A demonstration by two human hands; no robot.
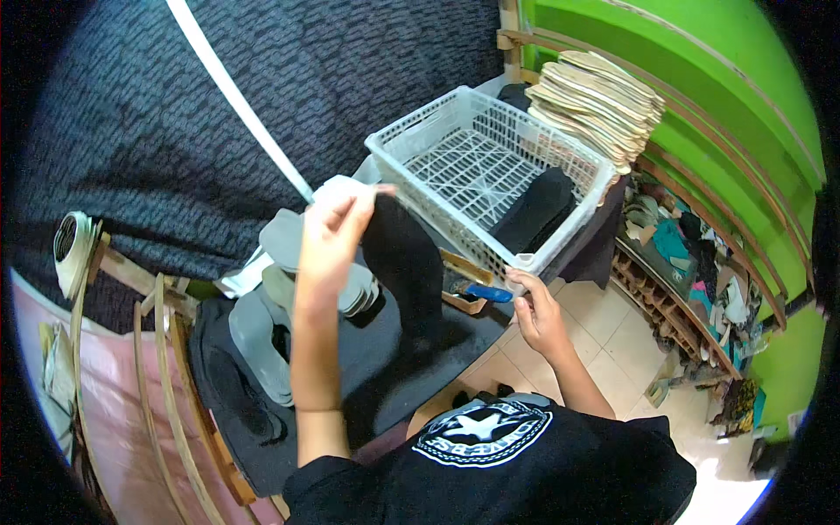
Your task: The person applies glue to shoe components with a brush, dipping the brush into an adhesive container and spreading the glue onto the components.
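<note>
My left hand (335, 224) is raised over the work surface, thumb and fingers pinched on the upper end of a black insole-shaped piece (404, 267). That piece hangs or stands tilted below the fingertips. My right hand (541, 317) is at the table's right edge, beside the crate's near corner. Its thumb and index finger are apart, close to the end of a blue-handled tool (488, 293). The tool rests over a small brown open container (465, 304), and its working end is hard to make out. Grey insole-shaped pieces (259, 346) lie in piles left of the black piece.
A translucent plastic crate (420, 194) stands behind, with black insole-shaped pieces (535, 210) inside. Cream cut sheets (595, 105) are stacked beyond it. Black cloth covers the table (385, 394). A cluttered shelf (678, 289) is at right; wooden rails (166, 376) stand at left.
</note>
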